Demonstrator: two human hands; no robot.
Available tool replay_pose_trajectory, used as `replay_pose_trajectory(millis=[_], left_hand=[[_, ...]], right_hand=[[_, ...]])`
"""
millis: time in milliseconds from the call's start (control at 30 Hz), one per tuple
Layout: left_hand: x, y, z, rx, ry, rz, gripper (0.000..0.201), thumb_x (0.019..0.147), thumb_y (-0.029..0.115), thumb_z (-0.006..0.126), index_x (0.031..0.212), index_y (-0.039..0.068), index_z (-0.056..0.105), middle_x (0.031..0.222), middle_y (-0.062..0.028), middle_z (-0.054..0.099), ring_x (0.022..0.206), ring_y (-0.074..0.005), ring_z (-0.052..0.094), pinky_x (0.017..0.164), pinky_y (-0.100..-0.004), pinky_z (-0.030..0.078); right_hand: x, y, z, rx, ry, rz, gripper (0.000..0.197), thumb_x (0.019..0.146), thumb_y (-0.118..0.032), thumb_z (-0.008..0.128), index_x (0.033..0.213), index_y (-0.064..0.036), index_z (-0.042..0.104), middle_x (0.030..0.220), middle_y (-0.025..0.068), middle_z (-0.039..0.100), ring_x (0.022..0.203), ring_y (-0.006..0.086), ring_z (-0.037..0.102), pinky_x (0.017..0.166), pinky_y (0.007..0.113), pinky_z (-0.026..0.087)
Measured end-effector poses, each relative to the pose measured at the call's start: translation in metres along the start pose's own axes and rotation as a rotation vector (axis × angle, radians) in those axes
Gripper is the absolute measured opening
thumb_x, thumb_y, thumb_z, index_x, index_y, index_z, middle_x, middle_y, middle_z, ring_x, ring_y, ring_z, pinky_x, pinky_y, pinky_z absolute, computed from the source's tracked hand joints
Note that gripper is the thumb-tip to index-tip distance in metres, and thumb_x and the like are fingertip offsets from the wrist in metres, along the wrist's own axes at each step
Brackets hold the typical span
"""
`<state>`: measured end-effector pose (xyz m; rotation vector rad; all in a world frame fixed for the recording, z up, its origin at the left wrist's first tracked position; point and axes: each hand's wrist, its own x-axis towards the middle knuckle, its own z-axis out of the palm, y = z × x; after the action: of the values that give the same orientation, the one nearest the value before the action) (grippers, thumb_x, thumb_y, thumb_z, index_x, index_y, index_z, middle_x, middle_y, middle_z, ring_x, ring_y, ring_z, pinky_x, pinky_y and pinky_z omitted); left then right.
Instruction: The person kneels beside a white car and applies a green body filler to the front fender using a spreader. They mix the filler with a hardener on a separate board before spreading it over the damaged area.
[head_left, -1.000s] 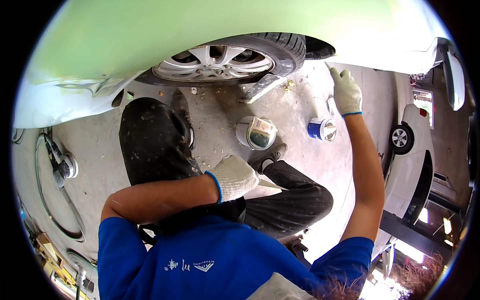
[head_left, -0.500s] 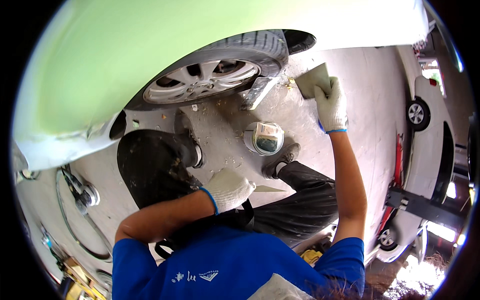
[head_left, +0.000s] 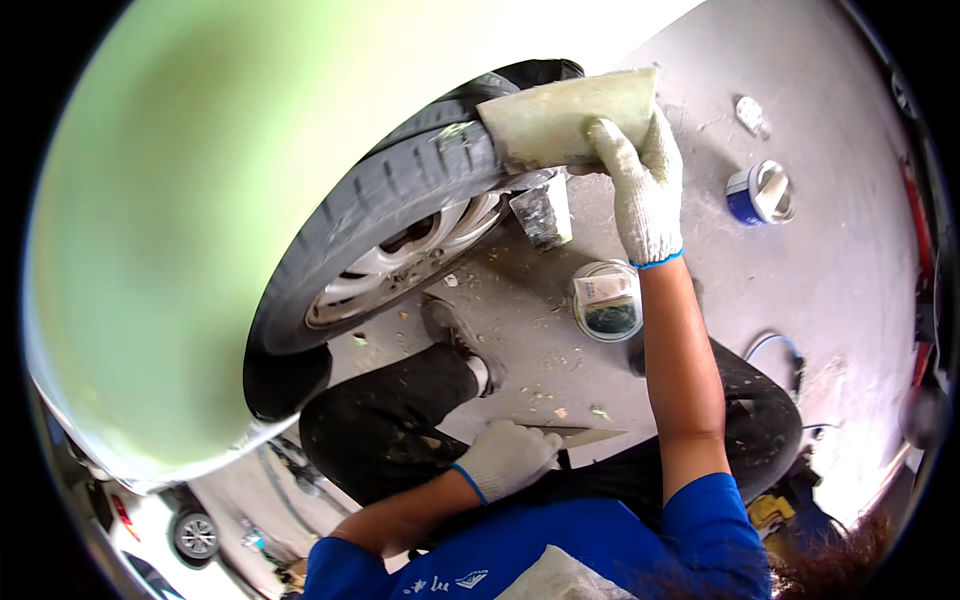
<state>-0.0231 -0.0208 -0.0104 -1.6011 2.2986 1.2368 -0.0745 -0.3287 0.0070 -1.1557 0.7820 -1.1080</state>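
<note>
My right hand (head_left: 645,195), in a white knit glove with a blue cuff, grips a wide, pale filler spreader (head_left: 575,115), thumb on its face. The spreader's far edge overlaps the top of the tyre (head_left: 400,190) by the car's wheel arch; whether it touches anything I cannot tell. Low over my lap, my left hand (head_left: 508,460), gloved alike, is closed around a second flat blade, a putty knife (head_left: 580,436) seen nearly edge-on, its tip pointing right. The pale green car body panel (head_left: 170,220) fills the upper left.
Between my feet stands an open round can (head_left: 608,318) with a small box on it. A smeared plate (head_left: 543,215) leans near the wheel. Farther right are a blue-and-white can (head_left: 760,193) and a small white item (head_left: 750,115). A white car (head_left: 150,530) stands behind at lower left.
My view has turned and come closer to the wheel. My right hand has swung the spreader up and left to the wheel arch. My left hand keeps its blade low over my lap.
</note>
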Motion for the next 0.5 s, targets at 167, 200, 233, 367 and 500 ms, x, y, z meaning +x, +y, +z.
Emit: replay_pose_trajectory(millis=[167, 200, 233, 367, 500], left_hand=[[0.021, -0.005, 0.000, -0.156, -0.078, -0.097, 0.030, 0.093, 0.026, 0.061, 0.119, 0.012, 0.067, 0.080, -0.0133, 0.070, 0.073, -0.0323, 0.071, 0.064, -0.0463, 0.056], [0.028, -0.006, -0.002, -0.154, -0.132, -0.129, 0.022, 0.093, 0.025, 0.062, 0.109, 0.010, 0.067, 0.083, -0.0135, 0.069, 0.075, -0.0323, 0.070, 0.065, -0.0462, 0.055], [0.033, -0.008, -0.003, -0.153, -0.186, -0.163, 0.018, 0.093, 0.025, 0.063, 0.099, 0.008, 0.066, 0.085, -0.0137, 0.068, 0.078, -0.0322, 0.069, 0.066, -0.0460, 0.055], [0.054, -0.002, -0.043, -0.043, -0.479, -0.194, 0.021, 0.093, 0.027, 0.061, 0.102, 0.009, 0.066, 0.082, -0.0165, 0.067, 0.075, -0.0354, 0.069, 0.065, -0.0493, 0.055], [0.070, -0.032, -0.059, -0.059, -0.240, -0.115, 0.017, 0.095, 0.020, 0.057, 0.102, 0.008, 0.066, 0.075, -0.0169, 0.066, 0.065, -0.0374, 0.069, 0.059, -0.0510, 0.056]], right_hand=[[0.008, 0.012, -0.001, -0.028, -0.025, -0.138, 0.035, 0.098, -0.018, 0.068, 0.126, 0.0014, 0.060, 0.100, 0.0075, 0.069, 0.086, 0.0129, 0.064, 0.078, 0.029, 0.055], [0.013, 0.016, -0.002, -0.006, -0.030, -0.178, 0.034, 0.097, -0.018, 0.068, 0.125, 0.0014, 0.060, 0.099, 0.0086, 0.069, 0.087, 0.0141, 0.064, 0.078, 0.030, 0.055], [0.017, 0.020, -0.003, 0.017, -0.034, -0.215, 0.033, 0.097, -0.018, 0.068, 0.123, 0.0014, 0.060, 0.099, 0.0096, 0.069, 0.087, 0.0152, 0.064, 0.079, 0.031, 0.054], [0.028, 0.025, -0.004, 0.116, -0.057, -0.160, 0.033, 0.094, -0.018, 0.071, 0.119, 0.0020, 0.061, 0.093, 0.0121, 0.069, 0.083, 0.0178, 0.065, 0.077, 0.033, 0.055], [0.038, 0.030, 0.001, 0.265, -0.076, -0.098, 0.038, 0.092, -0.019, 0.074, 0.120, 0.0034, 0.061, 0.094, 0.0133, 0.069, 0.084, 0.0197, 0.067, 0.079, 0.034, 0.055]])
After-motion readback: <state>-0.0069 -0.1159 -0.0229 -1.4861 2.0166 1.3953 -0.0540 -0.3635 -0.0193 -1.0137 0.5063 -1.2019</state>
